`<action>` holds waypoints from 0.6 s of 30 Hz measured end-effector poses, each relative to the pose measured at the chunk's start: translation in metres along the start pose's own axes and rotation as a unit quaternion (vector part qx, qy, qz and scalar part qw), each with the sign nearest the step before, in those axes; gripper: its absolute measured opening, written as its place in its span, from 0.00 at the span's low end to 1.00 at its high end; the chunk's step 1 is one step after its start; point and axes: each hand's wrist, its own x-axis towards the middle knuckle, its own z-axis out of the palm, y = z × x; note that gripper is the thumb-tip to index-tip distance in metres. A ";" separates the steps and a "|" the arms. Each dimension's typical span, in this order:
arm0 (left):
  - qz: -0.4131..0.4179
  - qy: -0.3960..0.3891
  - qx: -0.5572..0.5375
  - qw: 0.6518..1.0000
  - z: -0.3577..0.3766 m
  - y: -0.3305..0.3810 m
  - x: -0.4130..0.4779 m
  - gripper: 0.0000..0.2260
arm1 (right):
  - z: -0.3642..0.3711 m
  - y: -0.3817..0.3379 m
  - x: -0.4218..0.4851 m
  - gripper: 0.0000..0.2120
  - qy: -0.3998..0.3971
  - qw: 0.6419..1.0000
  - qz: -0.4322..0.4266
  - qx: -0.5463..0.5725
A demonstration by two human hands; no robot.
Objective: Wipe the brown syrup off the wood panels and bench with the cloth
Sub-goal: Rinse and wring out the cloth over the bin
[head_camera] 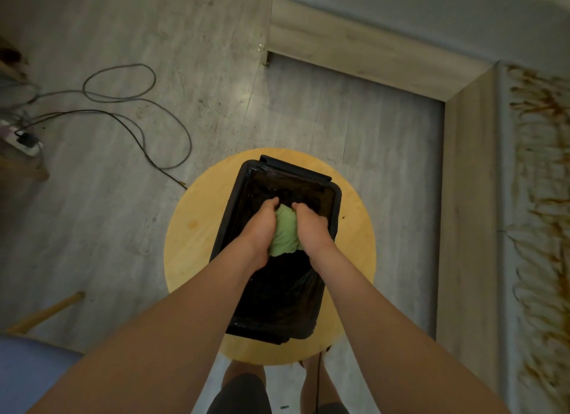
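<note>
Left hand (260,228), right hand (312,228) hold cloth (285,232) over bag-lined bin (296,168).

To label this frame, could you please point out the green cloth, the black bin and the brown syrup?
green cloth (285,231): head view, its bunched middle.
black bin (338,203): head view, right rim.
brown syrup (546,207): head view, streaks on the right-hand panel.

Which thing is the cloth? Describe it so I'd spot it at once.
A round yellow stool stands mid-floor, with a black bin on it. Over the bin, the left hand and right hand grip the cloth between them. It is the only pale green thing there.
</note>
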 end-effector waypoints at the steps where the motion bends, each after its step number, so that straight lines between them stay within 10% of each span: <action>1: -0.004 -0.009 -0.022 1.000 0.000 0.000 0.000 0.22 | -0.001 -0.002 -0.005 0.15 -0.032 0.999 0.029 0.022; 6: -0.001 -0.019 -0.052 0.998 -0.005 -0.009 0.005 0.21 | 0.005 0.003 -0.014 0.20 -0.072 0.996 0.044 0.009; 13: -0.022 -0.024 0.011 0.999 -0.012 -0.009 0.001 0.17 | 0.000 0.022 -0.008 0.09 0.025 0.971 -0.200 -0.128; 18: -0.052 -0.052 0.046 0.996 -0.015 -0.002 -0.002 0.16 | -0.011 0.021 -0.004 0.12 -0.040 0.967 -0.224 -0.117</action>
